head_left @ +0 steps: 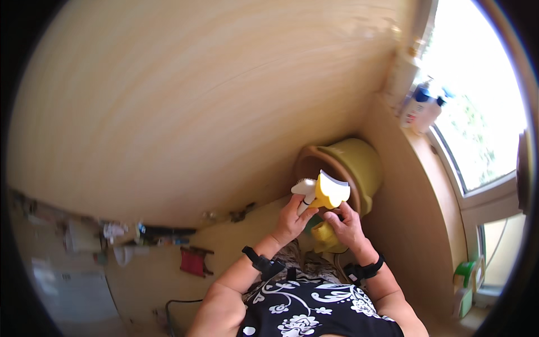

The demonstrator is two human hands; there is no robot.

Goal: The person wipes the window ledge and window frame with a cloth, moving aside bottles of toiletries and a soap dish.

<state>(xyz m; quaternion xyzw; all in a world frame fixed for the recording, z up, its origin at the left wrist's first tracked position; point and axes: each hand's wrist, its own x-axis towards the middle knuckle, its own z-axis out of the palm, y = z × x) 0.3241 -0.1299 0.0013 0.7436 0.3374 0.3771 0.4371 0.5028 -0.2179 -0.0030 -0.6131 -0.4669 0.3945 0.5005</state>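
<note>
My left hand (292, 219) is closed around the pale handle of a brush (305, 187) with a white head and short bristles along its top. Right against the brush head is a yellow squeegee head (331, 191), its curved grey blade facing up and away. My right hand (347, 226) is close on the other side, its thumb and index finger apart and the fingertip at the squeegee's lower edge. Whether the brush and squeegee are one piece cannot be made out. Below my hands lies a crumpled-looking yellow thing (324, 236), partly hidden.
A large olive tub (359, 163) with a brown inside lies tipped behind my hands, by the wall. Pump bottles (416, 106) stand on the window ledge at right. A small red stool (195, 262) and scattered items (163, 233) are on the floor at left.
</note>
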